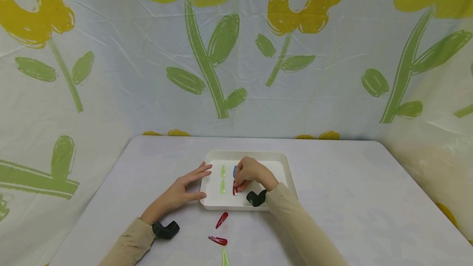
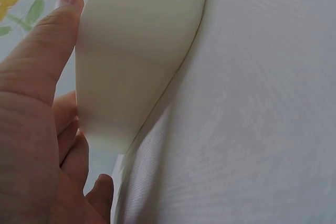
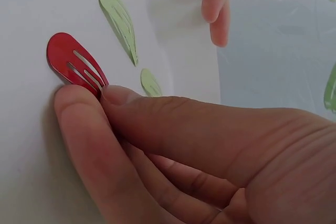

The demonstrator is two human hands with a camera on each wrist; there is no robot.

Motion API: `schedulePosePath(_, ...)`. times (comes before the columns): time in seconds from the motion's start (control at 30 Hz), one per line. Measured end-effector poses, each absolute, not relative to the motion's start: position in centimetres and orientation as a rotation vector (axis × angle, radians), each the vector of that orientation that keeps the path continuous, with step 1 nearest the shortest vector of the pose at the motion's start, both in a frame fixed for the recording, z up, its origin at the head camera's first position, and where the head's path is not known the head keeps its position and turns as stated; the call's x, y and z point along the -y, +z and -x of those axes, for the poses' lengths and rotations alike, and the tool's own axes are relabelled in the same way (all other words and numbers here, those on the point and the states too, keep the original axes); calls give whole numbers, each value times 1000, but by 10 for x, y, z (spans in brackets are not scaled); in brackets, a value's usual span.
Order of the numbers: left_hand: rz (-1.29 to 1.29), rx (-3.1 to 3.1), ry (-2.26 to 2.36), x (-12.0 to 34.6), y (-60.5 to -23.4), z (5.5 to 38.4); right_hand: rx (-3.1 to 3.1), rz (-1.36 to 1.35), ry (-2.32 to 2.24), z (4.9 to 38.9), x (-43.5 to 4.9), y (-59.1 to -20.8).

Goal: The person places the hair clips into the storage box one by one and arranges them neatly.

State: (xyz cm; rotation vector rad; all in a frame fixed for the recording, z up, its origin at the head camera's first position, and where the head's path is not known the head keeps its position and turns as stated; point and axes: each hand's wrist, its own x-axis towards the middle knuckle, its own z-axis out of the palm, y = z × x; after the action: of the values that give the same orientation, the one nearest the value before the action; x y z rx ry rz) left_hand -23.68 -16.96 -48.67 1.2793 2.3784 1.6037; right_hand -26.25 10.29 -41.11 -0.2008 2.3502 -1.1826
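Note:
Between thumb and forefinger my right hand point(image 3: 173, 145) pinches the narrow end of a red snap hair clip point(image 3: 67, 56), low over the floor of a white tray point(image 1: 255, 205). Two light green hair clips point(image 1: 223, 186) lie in a column to its left in the tray. A blue hair clip point(image 1: 234, 170) lies just beyond the red one, partly covered by the right hand. My left hand point(image 1: 181, 192) rests at the tray's left edge with its fingers spread over the rim. In the left wrist view its thumb lies along the tray's outer wall point(image 2: 136, 51).
In front of the tray, on the white table point(image 1: 177, 253), lie a red hair clip point(image 1: 221, 220), a second red hair clip point(image 1: 218, 240) and a light green hair clip point(image 1: 225, 257). A flower-patterned curtain point(image 1: 148, 73) hangs behind the table.

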Motion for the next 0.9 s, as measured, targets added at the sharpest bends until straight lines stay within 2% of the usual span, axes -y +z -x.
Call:
schedulePosePath(0.37,-1241,-2370,1608,170,-488,238,-2363,212,-1163,261,-103,-407)
schedulePosePath(0.9,-1197,-2366,1597,170,-487,237,-2410,263,-1228,252,-108,-382)
